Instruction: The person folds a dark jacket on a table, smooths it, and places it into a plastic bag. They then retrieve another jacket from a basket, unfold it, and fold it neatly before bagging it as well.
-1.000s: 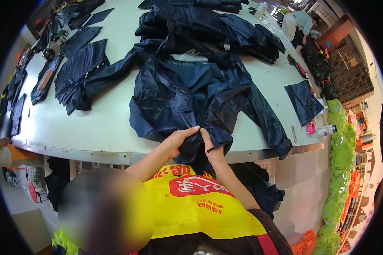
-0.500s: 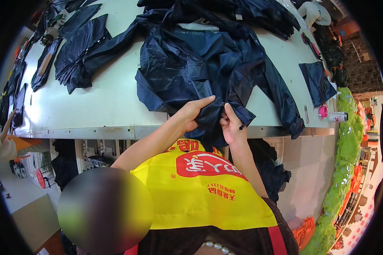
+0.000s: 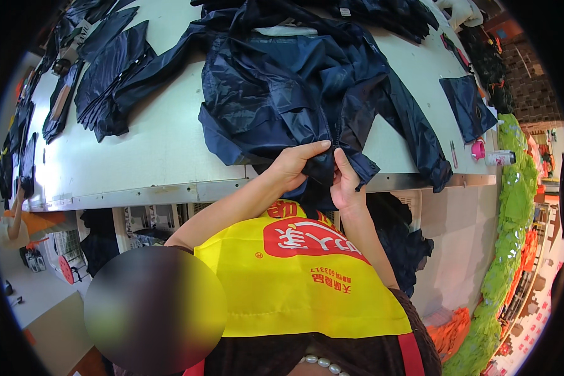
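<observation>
A navy jacket [image 3: 250, 106] lies spread on the pale table, its sleeves reaching out to both sides and its lower hem hanging over the front edge. At the hem, my left hand [image 3: 293, 165] pinches the left front panel, thumb stretched along the fabric. Close beside it, my right hand [image 3: 346, 183] grips the other front edge between thumb and curled fingers. Between the two thumbs runs the jacket's dark zipper [image 3: 336, 130], its two sides meeting just above them. Whether a slider sits under my fingers is hidden.
A stack of dark fabric pieces [image 3: 116, 81] lies at the left, more dark garments [image 3: 388, 19] at the far side. On the right are a folded navy piece [image 3: 465, 106], small snips [image 3: 454, 153], a pink roll [image 3: 477, 149] and a bottle [image 3: 500, 158]. Another person's arm [image 3: 17, 213] shows far left.
My hands have come closer together at the hem, bringing the two front edges side by side. The zipper sides now show above my thumbs. The view has shifted slightly.
</observation>
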Action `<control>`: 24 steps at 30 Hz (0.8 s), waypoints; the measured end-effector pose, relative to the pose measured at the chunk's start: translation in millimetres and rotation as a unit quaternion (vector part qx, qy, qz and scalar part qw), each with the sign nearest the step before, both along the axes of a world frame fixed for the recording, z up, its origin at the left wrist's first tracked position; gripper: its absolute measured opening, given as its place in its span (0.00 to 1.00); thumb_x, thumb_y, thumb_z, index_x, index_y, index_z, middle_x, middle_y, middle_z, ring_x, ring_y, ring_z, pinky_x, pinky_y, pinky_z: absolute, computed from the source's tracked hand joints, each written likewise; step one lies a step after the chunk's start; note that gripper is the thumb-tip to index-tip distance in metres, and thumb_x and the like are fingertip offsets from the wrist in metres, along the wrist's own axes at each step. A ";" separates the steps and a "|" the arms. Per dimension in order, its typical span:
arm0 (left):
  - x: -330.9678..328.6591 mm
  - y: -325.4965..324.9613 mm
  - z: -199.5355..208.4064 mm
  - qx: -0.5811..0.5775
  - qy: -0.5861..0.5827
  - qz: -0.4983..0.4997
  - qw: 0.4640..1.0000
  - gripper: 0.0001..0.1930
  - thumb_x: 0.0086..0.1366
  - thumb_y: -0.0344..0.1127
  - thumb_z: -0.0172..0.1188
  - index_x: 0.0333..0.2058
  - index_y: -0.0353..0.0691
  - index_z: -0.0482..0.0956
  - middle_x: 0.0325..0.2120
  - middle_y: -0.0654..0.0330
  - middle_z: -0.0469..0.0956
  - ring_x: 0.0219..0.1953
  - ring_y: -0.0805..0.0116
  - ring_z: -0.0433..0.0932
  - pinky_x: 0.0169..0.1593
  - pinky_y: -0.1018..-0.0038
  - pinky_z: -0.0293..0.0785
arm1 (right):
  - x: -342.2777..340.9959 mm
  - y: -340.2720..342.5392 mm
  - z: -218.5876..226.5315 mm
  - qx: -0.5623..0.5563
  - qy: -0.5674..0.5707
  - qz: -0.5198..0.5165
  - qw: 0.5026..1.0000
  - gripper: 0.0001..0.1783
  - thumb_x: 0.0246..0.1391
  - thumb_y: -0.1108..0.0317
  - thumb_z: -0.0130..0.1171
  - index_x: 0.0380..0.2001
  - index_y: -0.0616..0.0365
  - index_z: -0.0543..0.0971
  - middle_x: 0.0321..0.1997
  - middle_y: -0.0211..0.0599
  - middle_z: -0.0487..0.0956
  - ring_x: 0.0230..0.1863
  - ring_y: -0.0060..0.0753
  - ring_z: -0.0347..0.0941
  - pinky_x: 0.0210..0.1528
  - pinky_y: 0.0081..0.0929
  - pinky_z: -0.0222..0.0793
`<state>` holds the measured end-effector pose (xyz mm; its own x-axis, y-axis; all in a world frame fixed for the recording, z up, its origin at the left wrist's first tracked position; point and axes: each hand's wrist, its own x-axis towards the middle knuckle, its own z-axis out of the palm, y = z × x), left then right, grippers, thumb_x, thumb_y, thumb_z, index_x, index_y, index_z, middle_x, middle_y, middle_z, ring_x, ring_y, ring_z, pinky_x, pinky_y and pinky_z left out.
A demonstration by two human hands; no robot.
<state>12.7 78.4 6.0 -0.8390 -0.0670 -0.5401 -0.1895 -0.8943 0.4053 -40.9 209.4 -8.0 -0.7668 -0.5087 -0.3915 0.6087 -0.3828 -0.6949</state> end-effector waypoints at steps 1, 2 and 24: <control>-0.5 0.9 0.1 -0.003 -0.001 0.001 1.000 0.08 0.58 0.34 0.61 0.34 0.37 0.79 0.31 0.59 0.80 0.33 0.68 0.78 0.43 0.72 0.73 | 1.7 -2.3 2.0 0.006 0.005 -0.015 1.000 0.10 0.48 0.66 0.66 0.33 0.48 0.75 0.31 0.21 0.74 0.30 0.16 0.68 0.34 0.15 0.64; -0.9 1.6 0.6 -0.007 -0.001 0.001 1.000 0.08 0.58 0.35 0.62 0.34 0.37 0.79 0.31 0.59 0.80 0.33 0.69 0.78 0.43 0.72 0.73 | 2.7 -3.3 3.0 0.013 0.010 -0.030 0.999 0.11 0.47 0.66 0.67 0.34 0.48 0.75 0.31 0.21 0.75 0.31 0.17 0.69 0.35 0.15 0.65; 13.0 1.9 -27.6 -0.122 0.019 -0.028 0.992 0.16 0.58 0.34 0.62 0.41 0.28 0.78 0.41 0.56 0.78 0.43 0.70 0.75 0.50 0.78 0.69 | -6.0 12.7 11.4 0.214 0.022 0.126 0.968 0.14 0.56 0.62 0.56 0.43 0.58 0.76 0.42 0.35 0.78 0.45 0.24 0.71 0.50 0.24 0.65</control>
<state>25.6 80.3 -21.6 -0.8646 -0.1440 -0.4814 -0.2171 -0.7570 0.6163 -46.9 222.1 3.5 -0.6600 -0.4805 -0.5776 0.6111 0.1039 -0.7847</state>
